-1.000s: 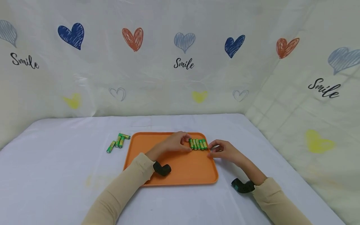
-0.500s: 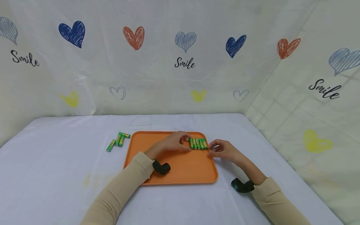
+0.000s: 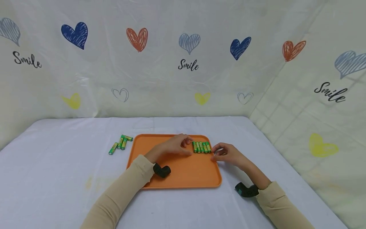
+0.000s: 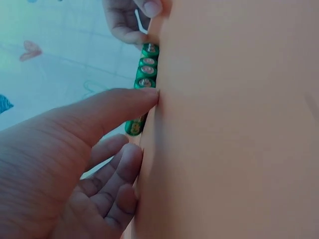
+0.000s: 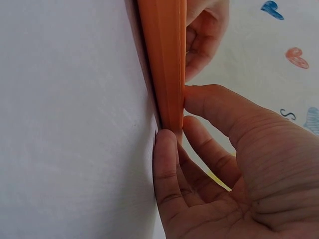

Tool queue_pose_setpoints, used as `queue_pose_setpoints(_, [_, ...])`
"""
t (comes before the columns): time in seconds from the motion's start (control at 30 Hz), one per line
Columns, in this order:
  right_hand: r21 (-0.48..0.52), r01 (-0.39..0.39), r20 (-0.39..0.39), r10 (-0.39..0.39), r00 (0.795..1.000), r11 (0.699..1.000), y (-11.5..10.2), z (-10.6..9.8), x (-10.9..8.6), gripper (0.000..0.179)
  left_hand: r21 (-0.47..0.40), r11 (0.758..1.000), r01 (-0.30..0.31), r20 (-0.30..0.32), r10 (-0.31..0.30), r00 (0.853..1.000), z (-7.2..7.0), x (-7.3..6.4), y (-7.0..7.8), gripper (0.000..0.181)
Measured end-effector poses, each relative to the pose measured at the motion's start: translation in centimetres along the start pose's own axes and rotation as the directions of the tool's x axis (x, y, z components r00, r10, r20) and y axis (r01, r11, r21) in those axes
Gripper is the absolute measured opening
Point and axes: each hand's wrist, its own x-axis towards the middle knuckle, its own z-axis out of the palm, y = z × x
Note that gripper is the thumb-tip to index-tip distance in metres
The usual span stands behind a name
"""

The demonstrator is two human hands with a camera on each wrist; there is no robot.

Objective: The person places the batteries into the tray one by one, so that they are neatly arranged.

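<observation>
- head view: row of green batteries (image 3: pixel 201 147) on the orange tray (image 3: pixel 188 175), near its right rim (image 3: pixel 218 174).
- left hand (image 3: pixel 175 145): thumb and fingers parted, beside the row.
- right hand (image 3: pixel 229 154): likewise parted, touching the rim.
- four batteries (image 3: pixel 124 143): on the counter (image 3: pixel 57 178).

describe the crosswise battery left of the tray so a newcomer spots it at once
Start at the orange tray on the white-covered table. Just off its left edge lie four green batteries. The crosswise battery lies sideways at the cluster's far end; the others run lengthwise.
</observation>
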Motion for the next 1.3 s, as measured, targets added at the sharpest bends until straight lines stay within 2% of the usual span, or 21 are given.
queue_pose_setpoints(0.3, [0.004, 0.002, 0.0, -0.002, 1.0, 1.0, 0.4, -0.1, 0.2, 0.035, -0.004, 1.0, -0.022, 0.018, 0.022, 1.0, -1.0, -0.9, -0.4, 0.045])
queue_pose_setpoints(0.53, [0.011, 0.029, 0.01, -0.029, 1.0, 1.0, 0.4, -0.1, 0.0, 0.036, -0.022, 1.0, 0.014, 0.025, -0.013, 1.0, -1.7, -1.6, -0.8, 0.044])
queue_pose_setpoints(0.7, [0.011, 0.024, 0.012, -0.025, 1.0, 1.0, 0.4, 0.0, 0.0, 0.036, 0.004, 1.0, 0.025, 0.021, -0.025, 0.999, -2.3, -2.2, -1.0, 0.04])
queue_pose_setpoints(0.83, [0.004, 0.025, 0.012, -0.025, 1.0, 1.0, 0.2, 0.1, 0.1, 0.036, 0.014, 0.999, 0.038, 0.006, -0.038, 0.999, -2.7, -2.9, -1.1, 0.039])
queue_pose_setpoints(1.03, [-0.005, 0.026, 0.009, -0.026, 1.0, 1.0, 0.2, 0.1, 0.2, 0.037, -0.021, 0.998, 0.064, -0.016, -0.064, 0.998, -3.4, -4.2, -1.4, 0.037])
queue_pose_setpoints(1.3, [-0.009, 0.014, 0.008, -0.014, 1.0, 1.0, 0.2, 0.2, 0.1, 0.038, -0.02, 0.997, 0.076, -0.002, -0.076, 0.997, -4.3, -5.5, -1.9, 0.036])
